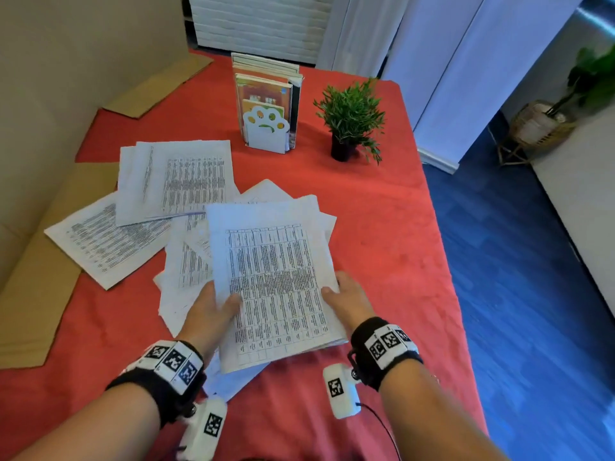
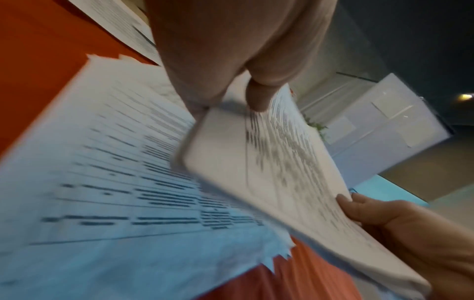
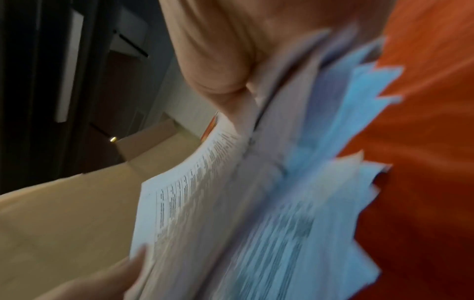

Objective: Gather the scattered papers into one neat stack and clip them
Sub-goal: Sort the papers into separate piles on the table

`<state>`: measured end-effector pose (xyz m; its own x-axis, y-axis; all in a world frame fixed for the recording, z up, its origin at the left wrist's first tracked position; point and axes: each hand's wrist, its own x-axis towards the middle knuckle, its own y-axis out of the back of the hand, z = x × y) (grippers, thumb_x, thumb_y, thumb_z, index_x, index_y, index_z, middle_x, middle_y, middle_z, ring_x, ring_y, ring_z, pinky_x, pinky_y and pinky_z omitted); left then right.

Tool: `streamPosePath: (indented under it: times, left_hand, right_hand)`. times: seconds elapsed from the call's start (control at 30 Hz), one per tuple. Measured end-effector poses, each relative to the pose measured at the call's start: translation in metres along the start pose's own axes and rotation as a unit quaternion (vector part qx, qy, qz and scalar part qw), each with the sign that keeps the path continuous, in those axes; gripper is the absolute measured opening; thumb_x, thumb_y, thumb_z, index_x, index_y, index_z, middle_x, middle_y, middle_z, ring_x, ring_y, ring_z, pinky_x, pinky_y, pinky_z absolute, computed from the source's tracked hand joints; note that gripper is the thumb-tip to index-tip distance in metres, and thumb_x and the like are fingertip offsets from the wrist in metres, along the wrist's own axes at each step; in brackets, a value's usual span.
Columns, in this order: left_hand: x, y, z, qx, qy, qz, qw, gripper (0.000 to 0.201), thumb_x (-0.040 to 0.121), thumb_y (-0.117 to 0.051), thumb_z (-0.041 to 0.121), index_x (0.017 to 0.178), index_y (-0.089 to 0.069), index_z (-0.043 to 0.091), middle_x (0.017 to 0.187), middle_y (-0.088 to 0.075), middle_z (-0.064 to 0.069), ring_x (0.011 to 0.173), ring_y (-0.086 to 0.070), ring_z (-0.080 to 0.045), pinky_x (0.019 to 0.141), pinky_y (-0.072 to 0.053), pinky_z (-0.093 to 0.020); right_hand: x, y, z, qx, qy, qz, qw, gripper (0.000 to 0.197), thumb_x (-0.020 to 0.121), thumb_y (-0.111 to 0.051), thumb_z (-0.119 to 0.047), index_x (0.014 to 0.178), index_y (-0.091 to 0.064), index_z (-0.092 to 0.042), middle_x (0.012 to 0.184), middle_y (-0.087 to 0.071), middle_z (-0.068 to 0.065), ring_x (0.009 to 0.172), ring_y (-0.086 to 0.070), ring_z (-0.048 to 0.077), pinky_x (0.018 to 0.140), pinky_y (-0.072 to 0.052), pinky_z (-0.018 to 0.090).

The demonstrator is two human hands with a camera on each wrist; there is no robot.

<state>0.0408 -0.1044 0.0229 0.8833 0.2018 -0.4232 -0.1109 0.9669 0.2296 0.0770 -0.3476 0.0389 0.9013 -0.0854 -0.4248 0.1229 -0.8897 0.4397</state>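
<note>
A bundle of printed sheets (image 1: 273, 277) is lifted slightly over the red tablecloth (image 1: 382, 227), held from both sides. My left hand (image 1: 213, 311) grips its left edge, thumb on top; the bundle (image 2: 277, 172) shows pinched under my left thumb (image 2: 256, 97). My right hand (image 1: 346, 297) grips the right edge; the right wrist view shows the bundle (image 3: 200, 203) blurred. More loose sheets (image 1: 186, 271) lie under and left of it. A separate pile (image 1: 179, 181) and a single slanted sheet (image 1: 103, 241) lie further left. I see no clip.
A white paw-shaped book stand with books (image 1: 266, 128) and a small potted plant (image 1: 351, 121) stand at the back of the table. Flat cardboard (image 1: 36, 294) lies off the left edge. Blue floor (image 1: 515, 261) drops away right of the table.
</note>
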Motion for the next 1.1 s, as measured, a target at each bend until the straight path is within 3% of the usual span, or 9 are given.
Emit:
streamPosePath:
  times: [0.07, 0.2, 0.4, 0.5, 0.63, 0.73, 0.87, 1.0, 1.1]
  left_hand:
    - [-0.001, -0.016, 0.01, -0.005, 0.016, -0.035, 0.999, 0.042, 0.094, -0.051, 0.027, 0.134, -0.039, 0.029, 0.116, -0.057, 0.011, 0.11, -0.058, -0.019, 0.099, -0.045, -0.045]
    - [0.009, -0.015, 0.004, 0.129, 0.022, -0.022, 0.991, 0.059, 0.092, -0.055, 0.025, 0.145, -0.028, 0.023, 0.147, -0.034, 0.001, 0.133, -0.039, -0.025, 0.107, -0.037, -0.046]
    - [0.032, 0.02, -0.032, 0.308, 0.068, 0.095, 0.944, 0.07, 0.083, -0.064, 0.024, 0.144, -0.03, 0.015, 0.155, -0.021, -0.015, 0.143, -0.016, -0.033, 0.117, -0.02, -0.048]
    - [0.039, 0.033, -0.038, 0.355, 0.094, 0.094, 0.926, 0.068, 0.087, -0.057, 0.021, 0.146, -0.024, 0.023, 0.159, -0.008, -0.011, 0.145, -0.003, -0.033, 0.118, -0.012, -0.048]
    - [0.05, 0.049, -0.037, 0.432, 0.083, 0.052, 0.896, 0.064, 0.091, -0.05, 0.021, 0.146, -0.019, 0.025, 0.159, -0.01, -0.01, 0.146, -0.003, -0.033, 0.118, -0.01, -0.048]
    - [0.058, 0.055, -0.032, 0.456, 0.082, 0.049, 0.885, 0.065, 0.089, -0.051, 0.026, 0.147, -0.02, 0.025, 0.159, -0.008, -0.01, 0.145, -0.007, -0.036, 0.118, -0.014, -0.049]
    - [0.071, 0.06, -0.022, 0.404, 0.073, 0.08, 0.908, 0.061, 0.088, -0.053, 0.019, 0.145, -0.03, 0.017, 0.152, -0.025, -0.019, 0.137, -0.029, -0.039, 0.112, -0.028, -0.047]
    - [0.077, 0.066, -0.018, 0.301, 0.079, 0.116, 0.943, 0.048, 0.088, -0.053, 0.01, 0.136, -0.046, 0.013, 0.142, -0.034, -0.025, 0.121, -0.047, -0.041, 0.102, -0.039, -0.043]
    - [0.079, 0.068, -0.02, 0.269, 0.098, 0.146, 0.947, 0.057, 0.081, -0.063, 0.01, 0.136, -0.047, 0.013, 0.138, -0.04, -0.02, 0.113, -0.055, -0.038, 0.097, -0.046, -0.04]
  right_hand:
    - [0.005, 0.025, 0.012, 0.024, -0.023, 0.056, 0.998, 0.019, 0.088, -0.054, -0.009, 0.106, -0.059, -0.01, 0.103, -0.067, 0.012, 0.094, -0.065, 0.031, 0.086, -0.055, 0.044]
    - [0.017, 0.093, 0.039, -0.009, -0.071, 0.152, 0.986, 0.019, 0.088, -0.053, -0.005, 0.105, -0.06, -0.005, 0.093, -0.064, 0.012, 0.083, -0.061, 0.027, 0.072, -0.047, 0.031]
    - [0.039, 0.158, 0.077, -0.161, -0.136, 0.202, 0.956, 0.035, 0.082, -0.051, -0.006, 0.116, -0.061, -0.003, 0.109, -0.066, 0.025, 0.101, -0.062, 0.04, 0.084, -0.05, 0.04]
    - [0.045, 0.164, 0.079, -0.209, -0.158, 0.209, 0.942, 0.034, 0.085, -0.047, -0.004, 0.118, -0.055, 0.0, 0.114, -0.062, 0.025, 0.104, -0.059, 0.04, 0.079, -0.045, 0.037]
    - [0.048, 0.145, 0.062, -0.319, -0.173, 0.251, 0.897, 0.048, 0.082, -0.049, -0.003, 0.13, -0.043, -0.01, 0.134, -0.043, 0.016, 0.121, -0.043, 0.038, 0.098, -0.037, 0.05]
    - [0.051, 0.112, 0.041, -0.307, -0.1, 0.194, 0.926, 0.045, 0.085, -0.047, -0.002, 0.128, -0.054, -0.015, 0.131, -0.051, 0.013, 0.114, -0.052, 0.032, 0.094, -0.045, 0.041]
    - [0.034, 0.035, 0.029, -0.222, -0.092, 0.006, 0.971, 0.025, 0.09, -0.044, -0.015, 0.073, -0.061, -0.008, 0.09, -0.07, 0.018, 0.076, -0.063, 0.026, 0.074, -0.057, 0.036]
    - [0.014, -0.036, 0.044, -0.142, -0.194, -0.108, 0.965, 0.037, 0.08, -0.058, -0.041, 0.093, -0.066, -0.007, 0.094, -0.073, 0.015, 0.085, -0.072, 0.03, 0.08, -0.06, 0.04]
    - [0.004, -0.061, 0.045, -0.026, -0.256, -0.111, 0.96, 0.047, 0.079, -0.061, -0.041, 0.098, -0.061, 0.003, 0.076, -0.073, 0.017, 0.063, -0.071, 0.031, 0.057, -0.06, 0.039]
